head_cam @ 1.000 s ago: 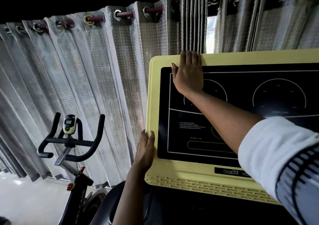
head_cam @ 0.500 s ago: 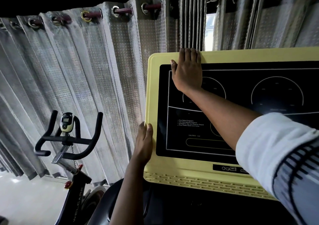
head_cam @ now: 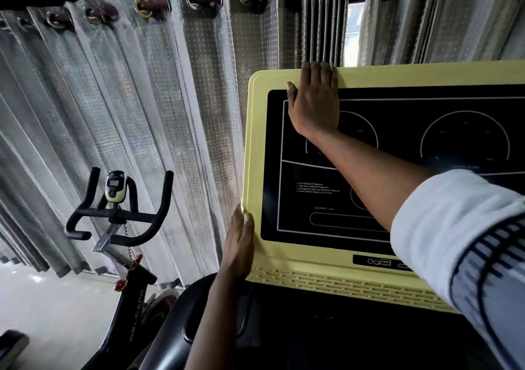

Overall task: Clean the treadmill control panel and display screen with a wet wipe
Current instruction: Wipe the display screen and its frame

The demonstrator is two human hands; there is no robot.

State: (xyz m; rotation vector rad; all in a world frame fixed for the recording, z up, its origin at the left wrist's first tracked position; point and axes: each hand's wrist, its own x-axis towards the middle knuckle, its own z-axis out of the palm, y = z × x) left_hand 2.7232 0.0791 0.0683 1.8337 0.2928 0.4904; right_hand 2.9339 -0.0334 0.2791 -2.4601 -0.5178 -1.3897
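Note:
The treadmill console is a yellow frame (head_cam: 369, 75) around a black display screen (head_cam: 443, 108) marked with white dials and text. My right hand (head_cam: 314, 105) lies flat on the screen's upper left corner, with its fingertips reaching over the yellow top edge. My left hand (head_cam: 240, 242) presses with straight fingers against the left side of the frame, low down. A small pale scrap (head_cam: 242, 207) shows at its fingertips. I cannot tell whether that scrap is the wet wipe. No wipe shows under my right hand.
Grey eyelet curtains (head_cam: 142, 100) hang close behind and to the left of the console. An exercise bike (head_cam: 116, 213) with black handlebars stands at the lower left on a pale floor. A dark treadmill handrail (head_cam: 176, 335) runs below the console.
Both hands stay in the same places on the console. Only the view has drifted slightly, so the panel sits a little higher in the frame.

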